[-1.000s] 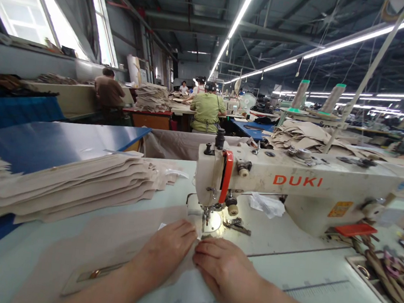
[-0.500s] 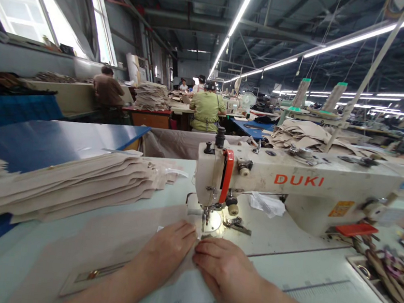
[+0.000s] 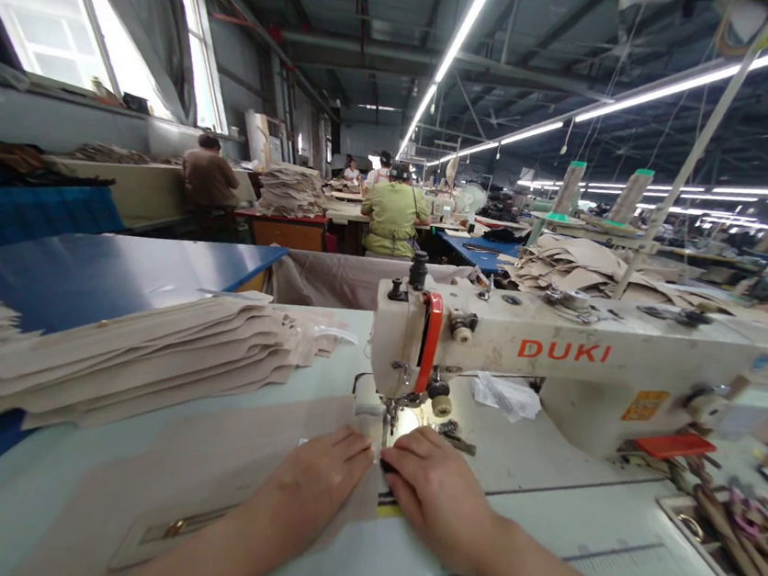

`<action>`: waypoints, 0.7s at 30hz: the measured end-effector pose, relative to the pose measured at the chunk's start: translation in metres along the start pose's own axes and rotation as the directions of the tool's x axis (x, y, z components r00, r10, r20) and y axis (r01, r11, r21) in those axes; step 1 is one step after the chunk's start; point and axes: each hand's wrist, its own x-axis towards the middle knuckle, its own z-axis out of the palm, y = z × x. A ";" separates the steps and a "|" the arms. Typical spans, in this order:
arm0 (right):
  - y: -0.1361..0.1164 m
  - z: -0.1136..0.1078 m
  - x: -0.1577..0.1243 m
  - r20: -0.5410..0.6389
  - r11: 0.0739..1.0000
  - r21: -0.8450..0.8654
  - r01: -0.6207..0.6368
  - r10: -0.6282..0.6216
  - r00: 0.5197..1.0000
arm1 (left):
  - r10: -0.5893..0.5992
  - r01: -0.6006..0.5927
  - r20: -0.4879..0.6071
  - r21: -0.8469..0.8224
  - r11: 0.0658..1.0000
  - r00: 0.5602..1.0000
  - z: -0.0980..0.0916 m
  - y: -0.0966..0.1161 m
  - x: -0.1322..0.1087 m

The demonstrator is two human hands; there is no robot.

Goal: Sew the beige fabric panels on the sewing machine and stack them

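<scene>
A beige fabric panel [image 3: 210, 472] with a zipper [image 3: 180, 524] lies flat on the sewing table in front of the white DUKI sewing machine [image 3: 577, 352]. My left hand [image 3: 316, 484] rests palm down on the panel, fingers together and stretched toward the needle and presser foot [image 3: 389, 415]. My right hand [image 3: 434, 492] lies beside it just right of the needle, fingers curled down onto the panel's edge over a dark and yellow strip [image 3: 388, 508]. Both hands nearly touch at the fingertips.
A tall stack of beige cut pieces [image 3: 119, 355] lies at the left on a blue table [image 3: 81, 267]. Straps and metal hardware [image 3: 737, 532] fill a tray at the right. Other workers sit at benches further back, one in a green top [image 3: 392, 215].
My right hand has slid forward and left, closer to the needle, now covering the lit plate. The left hand stays in place on the panel. The view tilted slightly.
</scene>
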 end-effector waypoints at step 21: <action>0.010 -0.008 0.015 0.116 0.976 -0.172 0.135 -0.116 0.986 | -0.111 0.116 0.043 -0.135 0.984 0.993 -0.005 0.000 -0.012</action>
